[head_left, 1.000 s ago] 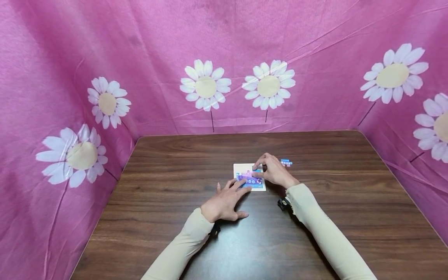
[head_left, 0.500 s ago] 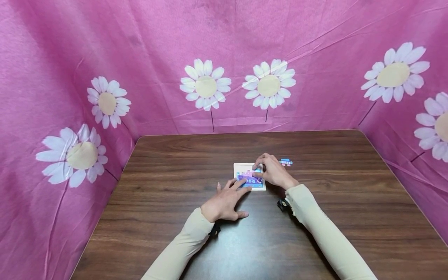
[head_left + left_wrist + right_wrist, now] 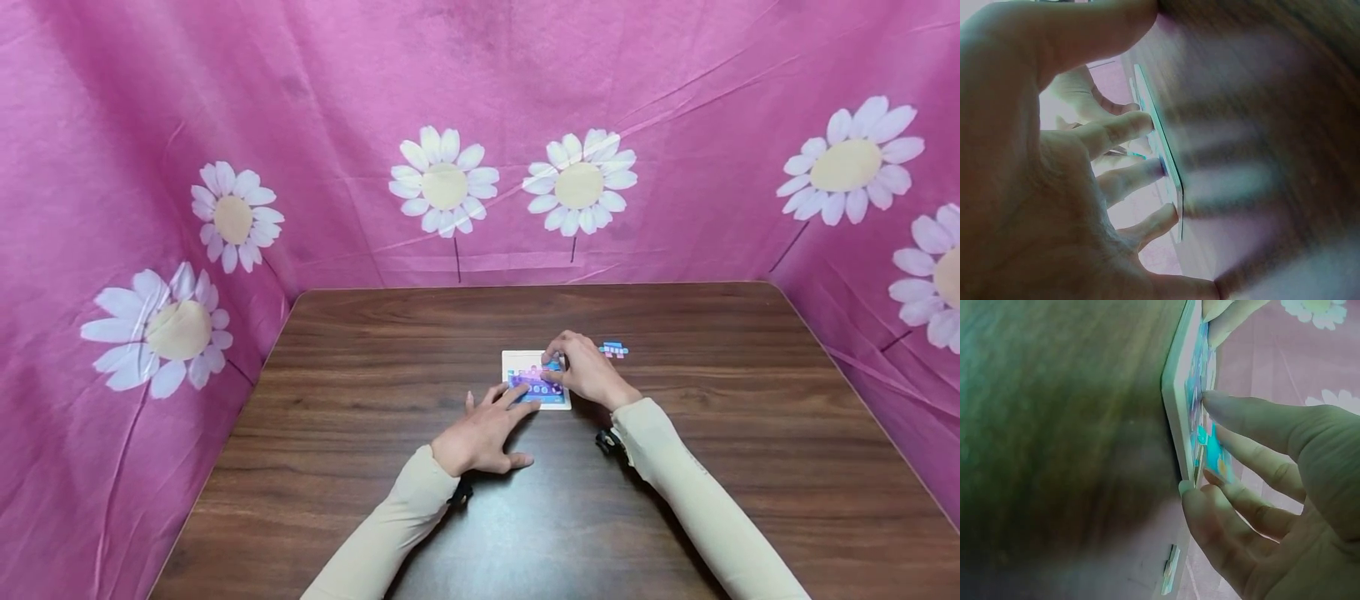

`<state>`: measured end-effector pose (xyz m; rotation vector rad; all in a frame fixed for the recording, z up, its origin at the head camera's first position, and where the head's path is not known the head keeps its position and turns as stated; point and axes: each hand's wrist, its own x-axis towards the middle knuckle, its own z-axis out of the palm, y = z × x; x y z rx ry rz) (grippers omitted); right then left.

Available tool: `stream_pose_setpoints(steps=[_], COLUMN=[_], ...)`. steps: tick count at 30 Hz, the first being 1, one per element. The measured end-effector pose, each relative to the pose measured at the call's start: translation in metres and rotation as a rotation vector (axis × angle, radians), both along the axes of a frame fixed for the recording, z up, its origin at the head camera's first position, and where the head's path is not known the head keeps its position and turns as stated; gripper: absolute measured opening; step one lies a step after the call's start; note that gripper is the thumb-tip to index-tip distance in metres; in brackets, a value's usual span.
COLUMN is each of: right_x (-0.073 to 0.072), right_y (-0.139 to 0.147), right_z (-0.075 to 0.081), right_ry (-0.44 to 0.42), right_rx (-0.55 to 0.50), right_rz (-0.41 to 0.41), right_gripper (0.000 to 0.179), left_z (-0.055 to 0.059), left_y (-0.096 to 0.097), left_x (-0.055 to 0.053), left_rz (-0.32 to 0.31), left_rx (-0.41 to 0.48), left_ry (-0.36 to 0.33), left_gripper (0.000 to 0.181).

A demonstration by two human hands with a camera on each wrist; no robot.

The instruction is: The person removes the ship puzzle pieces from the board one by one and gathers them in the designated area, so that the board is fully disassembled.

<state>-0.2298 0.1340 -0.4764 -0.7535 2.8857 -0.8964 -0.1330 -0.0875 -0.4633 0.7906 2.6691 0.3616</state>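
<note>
A small jigsaw puzzle [image 3: 534,387] in a white tray [image 3: 517,358] lies on the table, its picture blue, purple and pink. The upper left part of the tray shows bare white. My left hand [image 3: 480,432] has its fingers spread, with fingertips resting on the puzzle and on the tray's near edge. At the tray's right side, my right hand [image 3: 588,371] pinches a puzzle piece [image 3: 1215,453], turquoise with an orange patch. In the right wrist view this piece stands tilted from the tray, and my right thumb touches the puzzle's surface. From the head, my fingers mostly hide the piece.
Another blue and pink puzzle piece [image 3: 613,350] lies on the brown wooden table [image 3: 375,358], right of the tray and beyond my right hand. A pink curtain [image 3: 510,83] with white daisies hangs around the table's back and sides.
</note>
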Motion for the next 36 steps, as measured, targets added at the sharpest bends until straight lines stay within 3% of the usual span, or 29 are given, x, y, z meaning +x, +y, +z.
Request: stream_pose_setpoints(steps=[8, 19, 28, 36], right_x=[-0.003, -0.004, -0.004, -0.006], right_y=[0.002, 0.009, 0.014, 0.031], right_z=[-0.002, -0.002, 0.0, 0.0], right_ry=[-0.003, -0.023, 0.0, -0.054], right_rx=[-0.119, -0.159, -0.202, -0.273], right_rz=[0.018, 0.024, 0.006, -0.07], right_gripper=[0.043, 0.017, 0.016, 0.017], left_z=[-0.001, 0.0, -0.001, 0.001], left_y=[0.0, 0.001, 0.0, 0.001], left_x=[0.0, 0.0, 0.001, 0.0], left_rz=[0.002, 0.001, 0.003, 0.002], left_rx=[0.008, -0.003, 0.01, 0.012], left_ry=[-0.003, 0.0, -0.002, -0.015], left_gripper=[0.083, 0.084, 0.083, 0.083])
